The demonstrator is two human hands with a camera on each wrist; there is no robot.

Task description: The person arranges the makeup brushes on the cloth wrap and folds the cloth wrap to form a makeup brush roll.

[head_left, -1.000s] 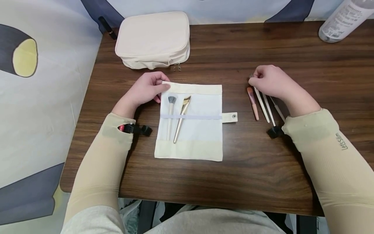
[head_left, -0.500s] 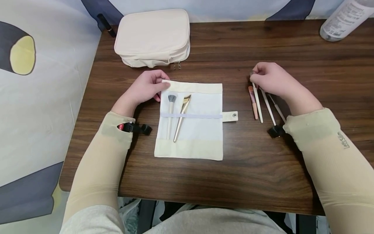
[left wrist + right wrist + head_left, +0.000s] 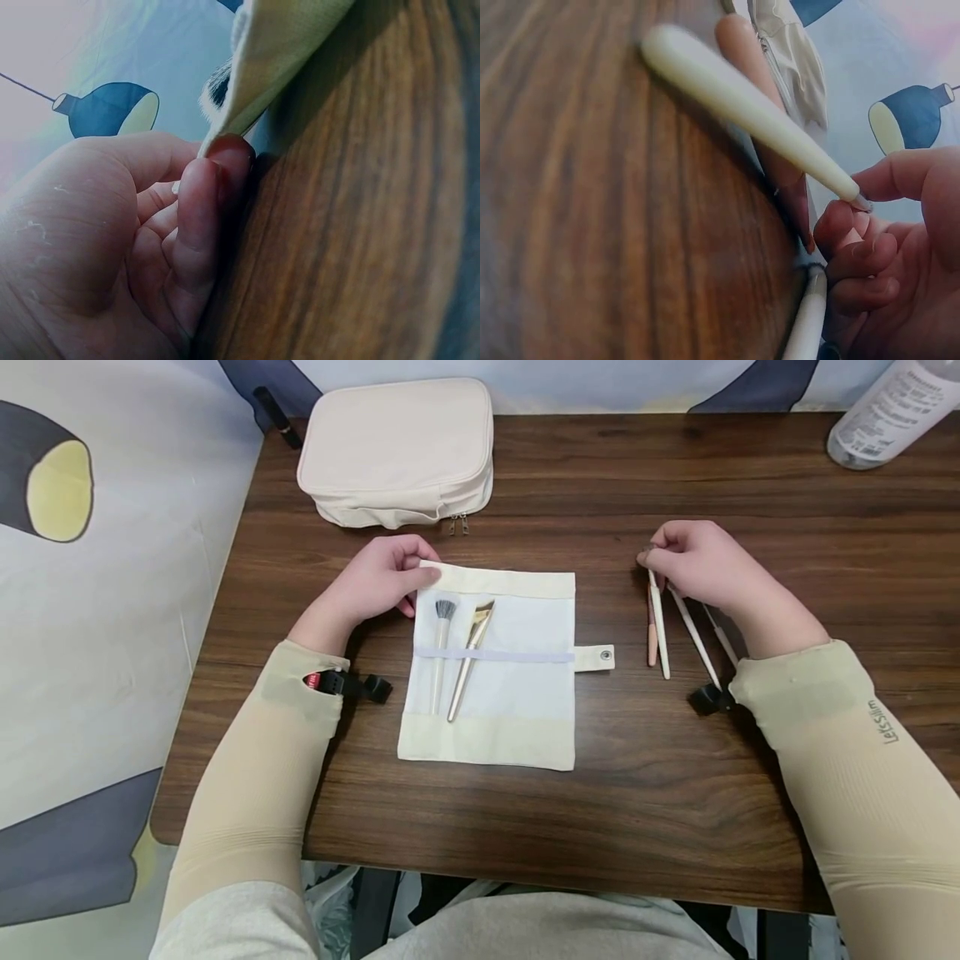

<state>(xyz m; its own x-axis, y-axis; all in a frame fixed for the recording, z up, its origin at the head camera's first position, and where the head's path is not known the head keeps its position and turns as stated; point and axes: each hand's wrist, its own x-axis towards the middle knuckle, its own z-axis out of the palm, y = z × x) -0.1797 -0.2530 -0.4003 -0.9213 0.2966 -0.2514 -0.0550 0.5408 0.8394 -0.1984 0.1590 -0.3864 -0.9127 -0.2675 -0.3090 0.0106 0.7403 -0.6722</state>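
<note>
A cream fabric brush roll [image 3: 525,710] lies unfolded, a pale strap across it. Tucked under the strap are a makeup brush with grey bristles [image 3: 442,625] and a gold-topped brush [image 3: 472,647]. My left hand [image 3: 382,572] pinches the roll's upper left corner between thumb and fingers, and the left wrist view shows the cloth edge [image 3: 285,67] lifted there. To the right, my right hand [image 3: 693,560] pinches a white-handled makeup brush [image 3: 742,112] near its head. A pink-handled brush [image 3: 652,635] lies beside it, with another white brush [image 3: 693,635] and a thinner one [image 3: 722,635] partly beneath the wrist.
A cream zippered pouch [image 3: 397,447] sits at the back left, with a black tube [image 3: 277,418] beside it. A clear labelled bottle [image 3: 888,418] stands at the back right. The roll's snap tab [image 3: 596,657] sticks out over the wooden table [image 3: 637,810].
The right hand has taken hold of the white brush and shifted its handle left, so it now overlaps the pink brush. The left hand keeps its grip on the roll's corner.
</note>
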